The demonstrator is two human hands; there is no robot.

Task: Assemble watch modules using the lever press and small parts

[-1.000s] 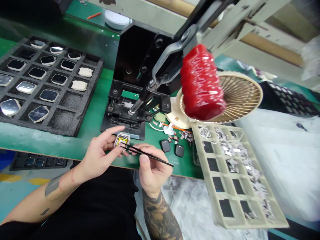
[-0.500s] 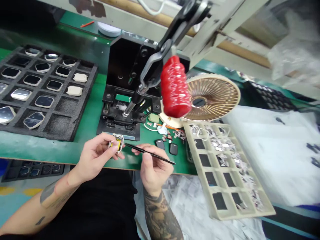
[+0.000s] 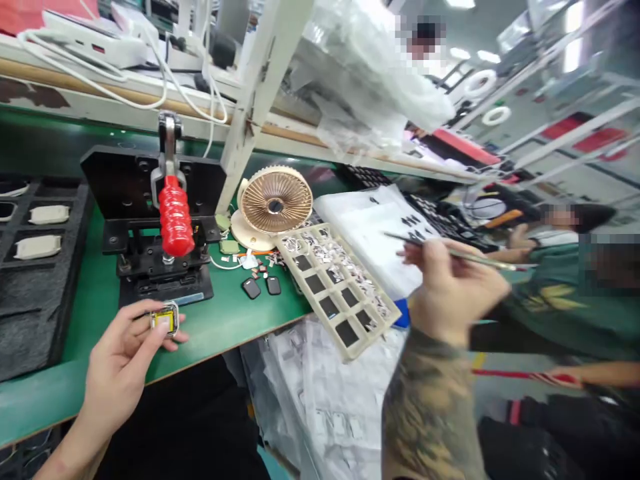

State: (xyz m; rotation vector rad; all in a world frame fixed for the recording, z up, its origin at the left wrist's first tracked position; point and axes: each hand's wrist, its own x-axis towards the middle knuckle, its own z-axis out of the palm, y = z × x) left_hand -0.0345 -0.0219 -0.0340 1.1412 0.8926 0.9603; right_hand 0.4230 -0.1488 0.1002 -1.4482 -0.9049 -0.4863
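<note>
My left hand pinches an opened smartwatch case between thumb and fingers, over the green bench near the press base. Yellow and metallic parts show inside the case. My right hand is raised at the right, well away from the case, closed around slim dark tweezers. The tweezers' tip points left, over the white sheet. Some blur lies over this hand. In front of my left hand stands a black toggle press with a red handle.
A cream compartment tray holds small parts and black pads. Beside it are a small fan and two black watch-shaped pieces. A foam tray with watch cases lies left. Another person is at the right, holding a red rod.
My view has swung to the right. My right hand has moved away from the watch case, up and to the right, with the tweezers. My left hand still holds the case.
</note>
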